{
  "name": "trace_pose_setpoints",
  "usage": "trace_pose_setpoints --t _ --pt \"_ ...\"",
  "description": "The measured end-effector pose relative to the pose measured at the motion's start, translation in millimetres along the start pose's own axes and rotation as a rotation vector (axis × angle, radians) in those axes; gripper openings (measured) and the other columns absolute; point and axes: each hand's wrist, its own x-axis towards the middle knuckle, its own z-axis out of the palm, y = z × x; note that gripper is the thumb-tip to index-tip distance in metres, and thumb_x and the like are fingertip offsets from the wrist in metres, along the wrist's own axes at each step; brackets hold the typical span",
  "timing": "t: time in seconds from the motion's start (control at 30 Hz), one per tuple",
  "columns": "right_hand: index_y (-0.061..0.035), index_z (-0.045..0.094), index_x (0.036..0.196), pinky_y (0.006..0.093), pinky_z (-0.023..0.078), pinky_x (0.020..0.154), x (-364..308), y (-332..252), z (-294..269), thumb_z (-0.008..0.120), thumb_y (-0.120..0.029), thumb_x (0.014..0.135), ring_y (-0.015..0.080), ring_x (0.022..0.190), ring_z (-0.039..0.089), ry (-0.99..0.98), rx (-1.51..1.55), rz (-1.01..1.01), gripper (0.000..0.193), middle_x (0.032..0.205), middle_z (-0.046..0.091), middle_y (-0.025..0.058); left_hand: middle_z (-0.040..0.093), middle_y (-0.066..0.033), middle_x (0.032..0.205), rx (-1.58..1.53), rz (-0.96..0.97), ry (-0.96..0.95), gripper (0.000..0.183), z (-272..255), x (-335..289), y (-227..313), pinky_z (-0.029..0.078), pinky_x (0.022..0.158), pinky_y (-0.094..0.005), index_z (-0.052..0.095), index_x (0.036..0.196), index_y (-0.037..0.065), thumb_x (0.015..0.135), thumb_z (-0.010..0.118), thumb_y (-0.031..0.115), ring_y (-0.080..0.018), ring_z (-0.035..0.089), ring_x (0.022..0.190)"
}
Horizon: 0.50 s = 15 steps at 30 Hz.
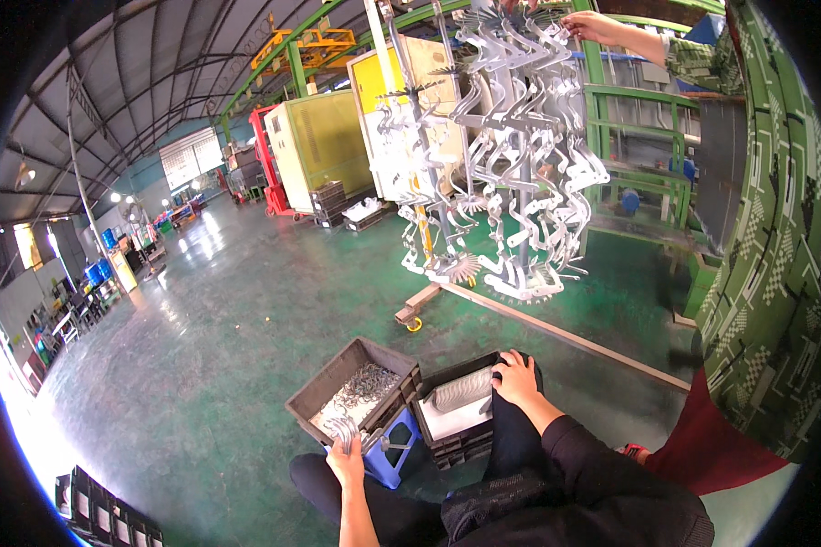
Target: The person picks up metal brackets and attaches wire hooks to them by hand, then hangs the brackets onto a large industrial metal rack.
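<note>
My left hand [345,463] is closed around a small bunch of curved silver metal pieces [341,428], at the near edge of a grey plastic crate [303,401]. Loose small metal hooks [371,385] lie heaped in that crate on a pale lining. My right hand [517,377] rests over the right side of a second dark crate [458,448], fingers apart and bent down toward its contents. A tightly packed row of thin grey metal parts [463,390] lies in this crate on a white sheet. What the right fingertips touch is partly hidden.
A blue stool [394,460] stands under the left crate. Ahead hang racks of silver bent metal parts [524,155] above a wheeled frame [556,330]. Another person in patterned green clothing [766,228] reaches a hand [597,27] to the rack. Black crates [100,510] sit lower left.
</note>
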Motion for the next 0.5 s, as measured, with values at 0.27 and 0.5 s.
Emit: trace_pose_setpoints --t 0.27,0.5 --pt "-0.0178 0.065 0.097 0.0591 0.022 0.101 -3 0 -3 0.064 -0.028 0.074 0.026 0.128 0.029 0.04 0.012 -0.01 0.026 0.129 0.043 0.0048 0.061 -0.0155 0.064 -0.014 0.002 0.012 0.02 2 -1 -3 0.045 0.056 -0.0329 0.06 0.08 -0.005 0.074 0.066 0.014 -0.0221 0.06 0.057" --pt "-0.0178 0.065 0.096 0.0592 0.022 0.101 2 1 -8 0.064 -0.028 0.074 0.0259 0.128 0.029 0.026 0.01 -0.003 0.025 0.129 0.044 0.0045 0.06 -0.0148 0.063 -0.01 -0.02 0.01 0.019 2 2 10 0.045 0.055 -0.0328 0.06 0.079 -0.004 0.074 0.066 0.013 -0.0215 0.059 0.056"
